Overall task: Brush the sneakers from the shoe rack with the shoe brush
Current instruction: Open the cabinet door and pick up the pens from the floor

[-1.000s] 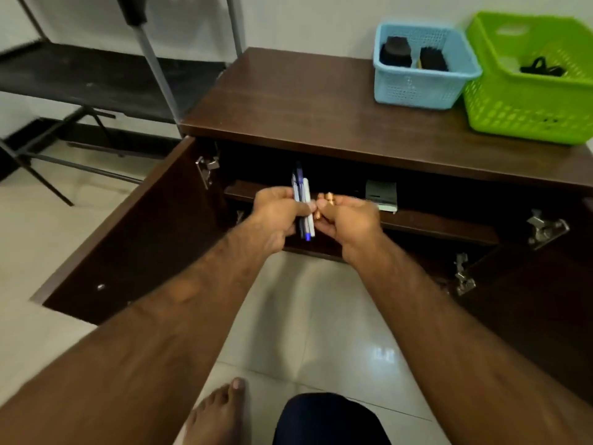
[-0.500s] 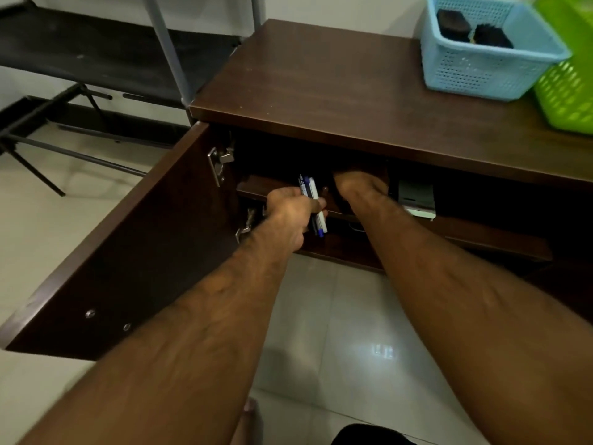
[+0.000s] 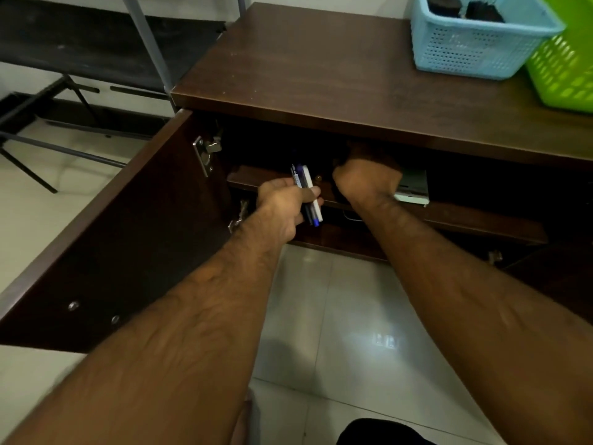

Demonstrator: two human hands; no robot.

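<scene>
Head view, right hand [image 3: 365, 184], fingers hidden

Dim, soft-focus, floor glare, wide-angle warp

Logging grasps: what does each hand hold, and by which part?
The left hand grips a few pens round their middle. The right hand reaches onto the cabinet shelf; its fingers are hidden, so its hold cannot be told.

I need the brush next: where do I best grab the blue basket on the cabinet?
Grip the blue basket by its thick top rim at the near left corner, coming from above. The green basket crowds its right side, and the left hand holds pens.
</scene>
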